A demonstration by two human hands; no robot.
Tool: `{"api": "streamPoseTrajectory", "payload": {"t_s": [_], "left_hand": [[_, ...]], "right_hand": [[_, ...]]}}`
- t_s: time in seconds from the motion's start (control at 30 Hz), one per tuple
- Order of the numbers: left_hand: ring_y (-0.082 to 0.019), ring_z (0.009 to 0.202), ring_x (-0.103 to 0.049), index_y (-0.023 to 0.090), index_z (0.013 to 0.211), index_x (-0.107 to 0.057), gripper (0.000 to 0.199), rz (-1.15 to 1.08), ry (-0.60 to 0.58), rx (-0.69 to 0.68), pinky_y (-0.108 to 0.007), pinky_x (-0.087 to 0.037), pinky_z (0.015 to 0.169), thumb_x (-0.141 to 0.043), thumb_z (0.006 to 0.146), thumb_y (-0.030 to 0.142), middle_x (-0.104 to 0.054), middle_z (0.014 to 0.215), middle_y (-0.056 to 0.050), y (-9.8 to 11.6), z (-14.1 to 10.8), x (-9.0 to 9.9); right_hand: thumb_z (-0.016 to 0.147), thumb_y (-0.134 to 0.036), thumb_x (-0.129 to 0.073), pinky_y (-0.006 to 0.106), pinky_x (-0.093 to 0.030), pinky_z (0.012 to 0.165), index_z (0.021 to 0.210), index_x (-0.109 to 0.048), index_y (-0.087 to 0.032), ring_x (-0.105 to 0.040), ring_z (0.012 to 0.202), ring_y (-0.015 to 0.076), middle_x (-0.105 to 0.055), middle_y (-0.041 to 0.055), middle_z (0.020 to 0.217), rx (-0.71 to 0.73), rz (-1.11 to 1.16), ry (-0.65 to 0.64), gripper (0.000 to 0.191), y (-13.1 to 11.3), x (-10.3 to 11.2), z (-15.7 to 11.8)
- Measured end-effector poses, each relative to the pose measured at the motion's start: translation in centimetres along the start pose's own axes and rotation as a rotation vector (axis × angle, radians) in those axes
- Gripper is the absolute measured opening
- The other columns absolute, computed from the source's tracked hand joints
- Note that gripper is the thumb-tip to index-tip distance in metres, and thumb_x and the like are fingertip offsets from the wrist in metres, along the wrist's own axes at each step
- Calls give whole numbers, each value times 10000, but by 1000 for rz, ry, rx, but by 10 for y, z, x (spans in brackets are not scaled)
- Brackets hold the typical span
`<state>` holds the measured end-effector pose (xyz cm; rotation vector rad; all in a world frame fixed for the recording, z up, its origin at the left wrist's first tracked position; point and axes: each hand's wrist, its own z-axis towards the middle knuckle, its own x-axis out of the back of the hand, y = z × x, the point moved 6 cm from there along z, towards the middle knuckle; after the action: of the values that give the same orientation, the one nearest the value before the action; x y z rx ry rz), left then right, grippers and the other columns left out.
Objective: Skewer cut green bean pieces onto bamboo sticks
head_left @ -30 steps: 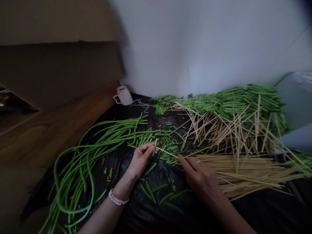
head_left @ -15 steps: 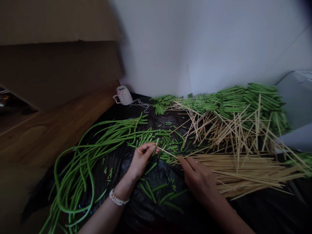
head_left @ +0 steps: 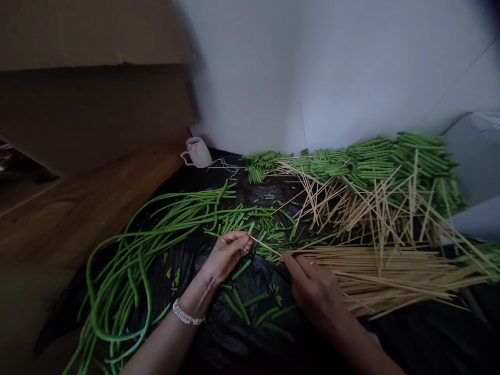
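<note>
Left fingers (head_left: 237, 242) pinch a bean piece (head_left: 251, 228) at the tip of a stick (head_left: 265, 244) gripped by the right fingers (head_left: 292, 266), stacks (head_left: 371, 162) beyond them seemingly threaded, while bits (head_left: 266, 225) just ahead and long beans (head_left: 156, 221) leftward remain loose.

A white mug (head_left: 200, 154) marked in pinkish red is seen left of centre, with loose pale string (head_left: 231, 169) just beside it. The upper left is filled by a brown panel (head_left: 89, 34), the upper right by a pale wall (head_left: 344, 67); wood-grained planking (head_left: 117, 179) is shown at left.
</note>
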<state>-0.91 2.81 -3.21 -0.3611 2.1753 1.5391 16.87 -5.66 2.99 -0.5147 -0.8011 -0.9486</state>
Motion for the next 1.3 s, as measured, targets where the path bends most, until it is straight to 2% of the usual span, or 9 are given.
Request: {"api": "streamPoseTrajectory", "payload": {"t_s": [0.27,0.43,0.53,0.7,0.83,0.93,1.1,1.2,1.3], "left_hand": [[-72,586,-551,141,741,-725,147,52,-34,-1,-205,-443,614,-799,656,236,-647,646,-14,1,-2,-3],[-76,588,-554,147,746,-725,151,59,-38,-13,-203,-443,605,-803,650,234,-648,637,-13,3,-2,-1],[-74,583,-555,149,734,-725,158,72,-33,-26,-200,-444,599,-807,642,248,-651,636,-12,4,-3,-2],[-93,586,-576,135,684,-724,165,234,-98,-15,-208,-449,584,-824,608,242,-666,646,-27,-3,-6,-17],[-107,617,-588,141,707,-724,173,288,-128,-70,-227,-461,630,-808,633,272,-680,673,-30,-3,-5,-24],[-108,650,-582,135,736,-722,179,398,-86,-168,-230,-454,672,-754,704,308,-682,709,-35,9,-2,-16],[-102,609,-522,152,695,-672,231,602,155,-327,-211,-400,603,-709,732,378,-629,648,4,45,-3,15],[-104,576,-477,146,654,-647,286,881,156,-323,-221,-360,568,-669,751,415,-576,593,15,57,-8,18],[-120,595,-493,152,676,-661,297,1132,71,-269,-234,-351,570,-634,768,433,-593,618,7,60,-14,13]], "right_hand": [[802,-6,-383,266,-347,552,1037,-599,-147,-556,579,136,-606,16,707,-78,129,-102,349,-2,-8,-1],[793,-6,-397,270,-360,551,1079,-588,-120,-552,566,145,-619,25,724,-46,102,-89,362,-5,-8,-1],[807,-14,-403,261,-374,563,1080,-596,-125,-563,585,144,-631,31,741,-84,147,-92,352,-5,-9,-1],[831,-24,-414,244,-415,617,1042,-614,-154,-603,666,147,-633,26,754,-163,300,-168,318,-6,-17,1],[861,-37,-391,259,-407,602,1059,-623,-146,-606,652,155,-631,30,748,-142,240,-115,323,-4,-13,4],[887,-59,-386,269,-388,575,1062,-631,-136,-598,625,154,-641,32,753,-124,156,-59,311,2,-8,3],[913,-106,-423,263,-378,581,1070,-636,-133,-599,639,142,-668,38,783,-139,88,13,266,11,-1,1],[913,-124,-452,266,-374,583,1082,-637,-146,-596,635,140,-669,27,775,-138,62,31,252,12,0,0],[912,-122,-458,269,-385,611,1127,-621,-136,-601,662,146,-676,38,818,-126,63,20,270,10,-2,-2]]}}
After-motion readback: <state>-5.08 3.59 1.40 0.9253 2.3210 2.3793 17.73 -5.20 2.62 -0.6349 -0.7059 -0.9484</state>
